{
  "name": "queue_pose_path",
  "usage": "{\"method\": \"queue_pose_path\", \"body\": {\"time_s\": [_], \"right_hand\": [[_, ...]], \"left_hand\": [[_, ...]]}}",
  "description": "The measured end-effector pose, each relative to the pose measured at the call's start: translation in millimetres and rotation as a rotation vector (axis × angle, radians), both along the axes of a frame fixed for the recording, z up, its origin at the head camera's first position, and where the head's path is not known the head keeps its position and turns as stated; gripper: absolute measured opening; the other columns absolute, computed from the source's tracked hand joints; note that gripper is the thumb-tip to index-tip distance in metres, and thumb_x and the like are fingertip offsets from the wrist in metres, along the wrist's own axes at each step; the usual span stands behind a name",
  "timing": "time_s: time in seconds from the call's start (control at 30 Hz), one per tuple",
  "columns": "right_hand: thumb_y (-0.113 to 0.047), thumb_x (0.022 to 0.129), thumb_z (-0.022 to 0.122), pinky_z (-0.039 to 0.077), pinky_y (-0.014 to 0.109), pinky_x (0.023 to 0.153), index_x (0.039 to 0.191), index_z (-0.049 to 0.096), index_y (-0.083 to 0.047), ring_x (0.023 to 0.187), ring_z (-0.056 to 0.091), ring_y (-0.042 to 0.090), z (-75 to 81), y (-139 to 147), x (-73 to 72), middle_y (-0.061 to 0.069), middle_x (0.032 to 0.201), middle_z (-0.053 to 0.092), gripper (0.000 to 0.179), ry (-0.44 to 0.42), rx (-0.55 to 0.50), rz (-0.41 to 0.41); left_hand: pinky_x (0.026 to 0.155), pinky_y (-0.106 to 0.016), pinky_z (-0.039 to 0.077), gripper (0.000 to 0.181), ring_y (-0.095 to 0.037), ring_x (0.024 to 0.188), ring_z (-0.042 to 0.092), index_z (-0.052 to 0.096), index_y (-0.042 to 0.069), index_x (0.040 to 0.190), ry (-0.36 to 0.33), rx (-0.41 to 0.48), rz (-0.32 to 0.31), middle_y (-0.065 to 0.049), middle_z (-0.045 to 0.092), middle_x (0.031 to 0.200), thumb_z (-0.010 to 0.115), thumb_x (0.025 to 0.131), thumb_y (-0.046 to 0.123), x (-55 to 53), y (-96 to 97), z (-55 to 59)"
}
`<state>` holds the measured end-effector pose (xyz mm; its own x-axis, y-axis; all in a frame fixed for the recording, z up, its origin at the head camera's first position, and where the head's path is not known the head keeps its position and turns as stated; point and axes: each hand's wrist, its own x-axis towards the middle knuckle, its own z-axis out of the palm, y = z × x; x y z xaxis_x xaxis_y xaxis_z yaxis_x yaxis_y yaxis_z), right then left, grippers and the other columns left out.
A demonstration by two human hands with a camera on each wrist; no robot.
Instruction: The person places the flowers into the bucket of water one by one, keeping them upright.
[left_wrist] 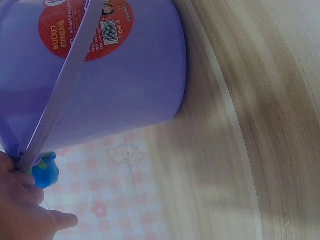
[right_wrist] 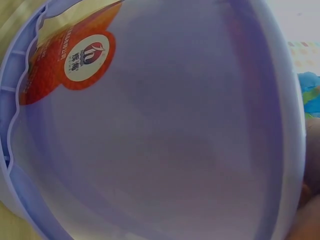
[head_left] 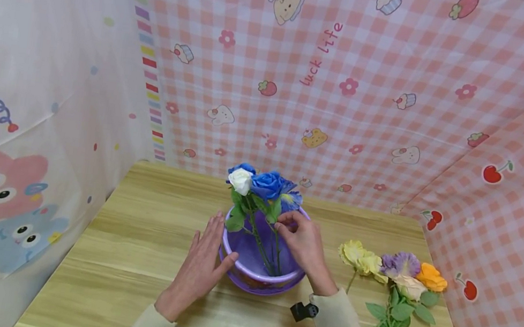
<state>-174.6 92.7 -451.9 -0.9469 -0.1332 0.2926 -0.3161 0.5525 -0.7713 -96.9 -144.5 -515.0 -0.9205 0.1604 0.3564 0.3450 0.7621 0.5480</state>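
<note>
A purple bucket [head_left: 262, 279] stands upright on the table, with a red label [left_wrist: 107, 30] showing on its side in the left wrist view. Artificial flowers lean inside it: a white rose [head_left: 240, 181], a blue rose [head_left: 266, 184], and a blue flower with a yellow streak [head_left: 291, 201] at the right. My left hand [head_left: 202, 264] rests against the bucket's left rim, fingers extended. Over the right part of the opening, my right hand [head_left: 303, 244] pinches the stem of the yellow-streaked blue flower between thumb and fingertips. In the right wrist view, the bucket hides most of this hand.
On the table [head_left: 137, 235] to the right lie more artificial flowers: a yellow one [head_left: 360, 258], a purple one [head_left: 401, 264], a cream one [head_left: 409, 287] and an orange one [head_left: 432, 277]. Printed cloths hang behind and at both sides.
</note>
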Motion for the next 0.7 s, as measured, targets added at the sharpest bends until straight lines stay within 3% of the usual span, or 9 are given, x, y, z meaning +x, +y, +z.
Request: {"method": "queue_pose_path", "body": {"time_s": [0.4, 0.7], "right_hand": [[-0.009, 0.085, 0.083, 0.058, 0.037, 0.073, 0.089, 0.076, -0.01, 0.077, 0.072, 0.016, -1.7, 0, -0.2, 0.001, 0.085, 0.077, 0.008, 0.004, 0.093, 0.0], [-0.006, 0.09, 0.08, 0.062, 0.031, 0.078, 0.096, 0.076, -0.004, 0.084, 0.074, 0.021, -0.7, 11, 9.1, 0.006, 0.091, 0.077, 0.008, 0.033, -0.082, -0.002]], "left_hand": [[0.122, -0.065, 0.015, 0.085, -0.03, 0.158, 0.012, 0.01, 0.004, 0.166, -0.027, 0.005, -0.003, -0.013, 0.012, 0.172, 0.05, 0.106, 0.051, -0.1, 0.8, -0.2], [0.121, -0.067, 0.017, 0.085, -0.037, 0.156, 0.018, 0.012, 0.002, 0.165, -0.007, -0.001, -0.002, -0.015, 0.014, 0.172, 0.049, 0.107, 0.051, -0.2, -0.1, -0.7]]}}
